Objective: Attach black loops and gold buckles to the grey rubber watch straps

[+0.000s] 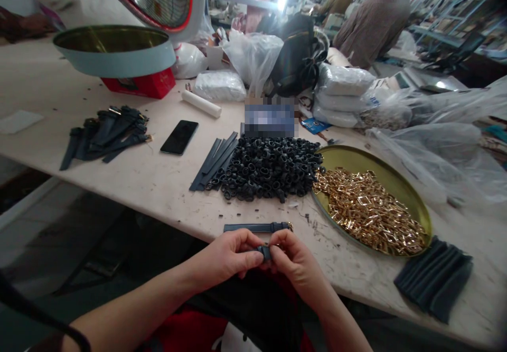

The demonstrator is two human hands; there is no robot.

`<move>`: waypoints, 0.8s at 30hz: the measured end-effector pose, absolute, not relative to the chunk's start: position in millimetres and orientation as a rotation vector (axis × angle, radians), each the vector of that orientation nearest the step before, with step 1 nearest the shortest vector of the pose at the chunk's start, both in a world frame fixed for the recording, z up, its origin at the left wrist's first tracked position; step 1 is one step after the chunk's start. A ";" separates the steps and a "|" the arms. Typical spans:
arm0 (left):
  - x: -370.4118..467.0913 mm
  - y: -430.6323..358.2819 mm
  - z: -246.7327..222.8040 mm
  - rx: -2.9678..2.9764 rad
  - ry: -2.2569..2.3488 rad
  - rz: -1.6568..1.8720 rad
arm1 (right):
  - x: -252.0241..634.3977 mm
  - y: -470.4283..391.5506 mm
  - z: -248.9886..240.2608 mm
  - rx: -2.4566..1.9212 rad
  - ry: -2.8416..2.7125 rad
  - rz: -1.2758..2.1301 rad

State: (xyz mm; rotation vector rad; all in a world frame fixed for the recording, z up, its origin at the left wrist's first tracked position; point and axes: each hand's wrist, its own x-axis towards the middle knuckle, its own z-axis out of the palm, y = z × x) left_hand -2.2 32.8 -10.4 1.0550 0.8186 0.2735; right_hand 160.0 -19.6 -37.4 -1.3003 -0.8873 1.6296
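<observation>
Pinching fingers: the left hand (225, 254) grips a small dark strap piece (264, 253) between thumb and index finger; the right hand (291, 257) closes on its other end, where a gold glint shows, though the fingers hide the exact contact
Strap piece: held between both hands, right by the near edge of the table (206, 209)
Risk at the edge: the piece looks small for the fingertips, so a loosened pinch could drop it into the lap or onto the floor
Risk to the buckled strap (253, 228): lying just beyond the knuckles, it could be nudged aside by a forward push
Loops and buckles: the dark loops (273, 167) lie against the round tray (412, 188) of gold buckles (368, 209), so a careless reach might mix them
Forearms: both slant inward from the near side, left from the lower left, right from the lower right, meeting in front of the body
Hand pose: left thumb points right along the piece, right fingers curl inward, wrists near each other
</observation>
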 end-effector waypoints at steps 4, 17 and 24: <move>-5.6 29.2 -8.3 1.101 0.835 0.247 | 160.2 -25.3 -32.2 -1.417 -1.097 1.519; -16.8 2.6 13.1 1.174 0.682 0.290 | 151.0 -48.6 -17.0 -1.007 -0.675 1.961; -16.2 -3.2 3.9 1.269 0.751 0.249 | 149.5 -63.9 -3.7 -1.428 -1.421 1.259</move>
